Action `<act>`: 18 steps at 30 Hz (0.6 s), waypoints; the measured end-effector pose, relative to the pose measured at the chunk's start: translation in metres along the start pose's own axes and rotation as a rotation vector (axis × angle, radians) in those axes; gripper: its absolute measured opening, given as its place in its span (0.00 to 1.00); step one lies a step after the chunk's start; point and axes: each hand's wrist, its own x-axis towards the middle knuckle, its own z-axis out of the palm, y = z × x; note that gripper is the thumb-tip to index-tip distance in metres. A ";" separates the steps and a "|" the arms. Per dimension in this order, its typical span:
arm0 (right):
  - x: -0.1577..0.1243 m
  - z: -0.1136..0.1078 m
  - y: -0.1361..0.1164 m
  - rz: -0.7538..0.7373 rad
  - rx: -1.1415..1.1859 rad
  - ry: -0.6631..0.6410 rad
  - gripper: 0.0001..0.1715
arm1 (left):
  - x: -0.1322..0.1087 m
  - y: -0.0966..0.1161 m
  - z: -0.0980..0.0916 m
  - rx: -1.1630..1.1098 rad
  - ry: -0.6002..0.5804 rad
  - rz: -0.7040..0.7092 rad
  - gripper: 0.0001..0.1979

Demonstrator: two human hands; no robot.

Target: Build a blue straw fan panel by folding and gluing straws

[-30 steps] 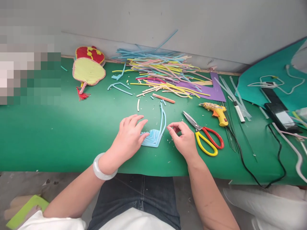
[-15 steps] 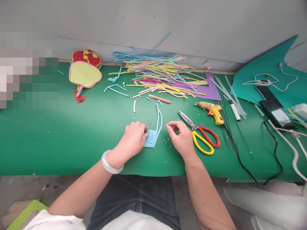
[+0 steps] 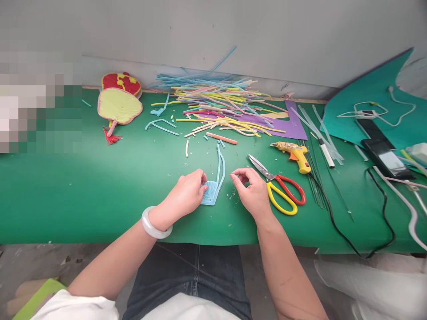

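The left hand (image 3: pixel 187 195), with a pale bracelet (image 3: pixel 147 224) at its wrist, bends over a small blue piece (image 3: pixel 210 194) lying flat on the green table (image 3: pixel 80 195). Its thumb and forefinger touch the piece's left part; whether they pinch it or merely press, I cannot tell. Two long blue strips (image 3: pixel 223 165) run up from the piece's right side. The right hand (image 3: pixel 251 193) rests just beside them, loosely curled, thumb and forefinger tips nearly meeting; anything tiny between them cannot be made out.

Scissors (image 3: pixel 271 177) with one red and one yellow handle lie open near the right hand, and past them a yellow glue gun (image 3: pixel 302 160) and a white marker (image 3: pixel 327 154) with a black cap. Any print on the marker, or on the black device (image 3: pixel 383 158) farther right, is too small to read. The dark scribble (image 3: pixel 284 86) low on the wall (image 3: pixel 267 49) seems to be handwriting, but is illegible.
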 end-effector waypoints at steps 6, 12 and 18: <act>0.000 0.000 -0.002 -0.024 -0.001 -0.006 0.06 | 0.006 -0.007 0.000 -0.072 -0.030 0.040 0.03; -0.004 -0.002 -0.003 -0.076 -0.040 -0.032 0.06 | 0.009 -0.011 0.001 -0.041 -0.007 0.090 0.05; -0.035 -0.007 -0.014 -0.333 -0.356 -0.246 0.07 | 0.009 -0.015 0.004 -0.033 0.042 0.120 0.07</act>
